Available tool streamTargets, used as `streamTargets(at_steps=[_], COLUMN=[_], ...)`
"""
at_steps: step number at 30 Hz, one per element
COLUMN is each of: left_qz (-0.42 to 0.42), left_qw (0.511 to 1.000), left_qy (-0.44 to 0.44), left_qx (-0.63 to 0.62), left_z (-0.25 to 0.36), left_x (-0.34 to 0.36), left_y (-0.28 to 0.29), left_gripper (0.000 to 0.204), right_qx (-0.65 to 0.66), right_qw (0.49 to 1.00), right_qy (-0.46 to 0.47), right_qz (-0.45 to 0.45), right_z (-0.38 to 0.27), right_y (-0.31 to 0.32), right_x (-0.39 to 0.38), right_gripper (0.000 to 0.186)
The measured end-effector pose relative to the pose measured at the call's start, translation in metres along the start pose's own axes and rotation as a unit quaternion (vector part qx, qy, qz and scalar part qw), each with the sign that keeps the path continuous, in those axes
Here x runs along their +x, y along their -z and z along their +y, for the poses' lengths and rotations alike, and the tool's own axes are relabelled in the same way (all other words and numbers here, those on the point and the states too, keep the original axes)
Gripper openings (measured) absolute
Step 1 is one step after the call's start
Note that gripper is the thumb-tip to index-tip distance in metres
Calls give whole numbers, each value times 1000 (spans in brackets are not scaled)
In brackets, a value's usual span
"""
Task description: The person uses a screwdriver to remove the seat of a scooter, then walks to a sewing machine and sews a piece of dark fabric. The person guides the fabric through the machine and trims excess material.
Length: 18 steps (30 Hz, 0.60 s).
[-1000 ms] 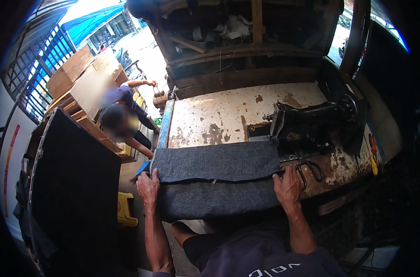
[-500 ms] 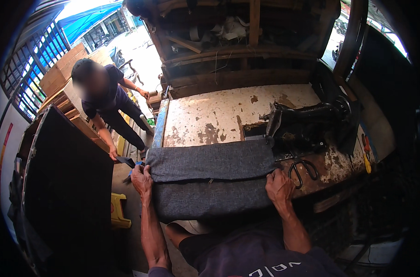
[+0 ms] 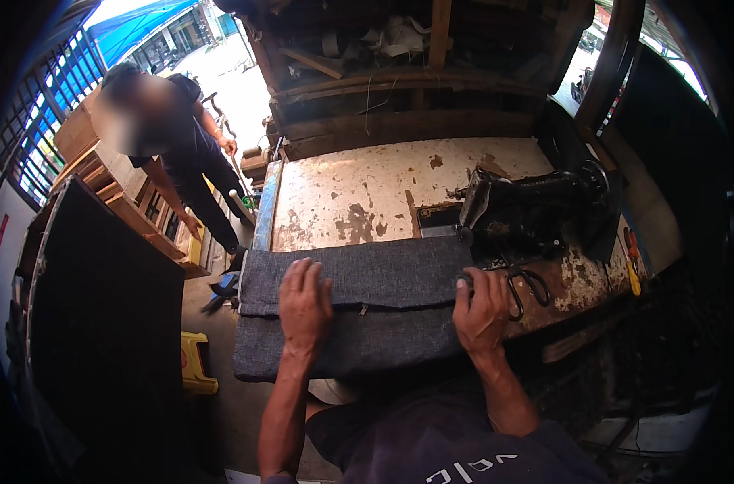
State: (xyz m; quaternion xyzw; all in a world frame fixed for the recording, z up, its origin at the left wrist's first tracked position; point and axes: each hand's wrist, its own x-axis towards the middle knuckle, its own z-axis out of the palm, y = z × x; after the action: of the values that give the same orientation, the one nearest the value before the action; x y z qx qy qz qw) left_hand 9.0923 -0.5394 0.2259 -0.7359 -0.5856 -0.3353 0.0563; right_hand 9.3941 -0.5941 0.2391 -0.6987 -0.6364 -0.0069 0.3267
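A dark grey cloth cover (image 3: 367, 347) lies over the near edge of the worktable, with a zipper seam running across it. The small zipper pull (image 3: 364, 308) shows near the middle of that seam. My left hand (image 3: 305, 310) rests on the left part of the cloth, fingers stretched out and holding nothing. On the cloth's right end lies my right hand (image 3: 481, 313), its thumb apart from the bent fingers. Just right of that hand are black-handled scissors (image 3: 528, 292). A black sewing machine (image 3: 536, 202) stands behind the cloth's right end.
The worktable top (image 3: 327, 189) has peeling pale paint. A yellow-handled tool (image 3: 634, 278) lies at its right edge. Left of me are a dark upright panel (image 3: 117, 323) and a yellow stool (image 3: 196, 363). Beyond, another person (image 3: 189, 145) bends beside a wooden crate (image 3: 133, 189).
My left hand has let go of the cloth's left edge and moved right onto its top. My right hand's grip has loosened. The other person has bent lower, and the dark piece they held is gone from their hand.
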Motion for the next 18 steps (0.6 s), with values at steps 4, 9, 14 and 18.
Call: streamTargets(at_steps=[4, 9, 14, 18], left_qz=[-277, -357, -356, -333], left_qw=[956, 930, 933, 935], left_qy=[-97, -77, -36, -114], left_qx=[13, 39, 50, 38], left_z=[20, -31, -19, 20], left_x=[-16, -30, -31, -37], left_y=[-14, 8, 13, 4], left_gripper=[56, 60, 62, 63], right_qx=[-49, -86, -48, -47], right_qw=[973, 943, 948, 949], right_qy=[137, 130, 144, 149], right_qz=[-181, -295, -279, -273], right_z=[-11, 1, 7, 5], right_y=[-24, -40, -40, -40], right_x=[-8, -14, -16, -15], right_gripper=[60, 73, 73, 71])
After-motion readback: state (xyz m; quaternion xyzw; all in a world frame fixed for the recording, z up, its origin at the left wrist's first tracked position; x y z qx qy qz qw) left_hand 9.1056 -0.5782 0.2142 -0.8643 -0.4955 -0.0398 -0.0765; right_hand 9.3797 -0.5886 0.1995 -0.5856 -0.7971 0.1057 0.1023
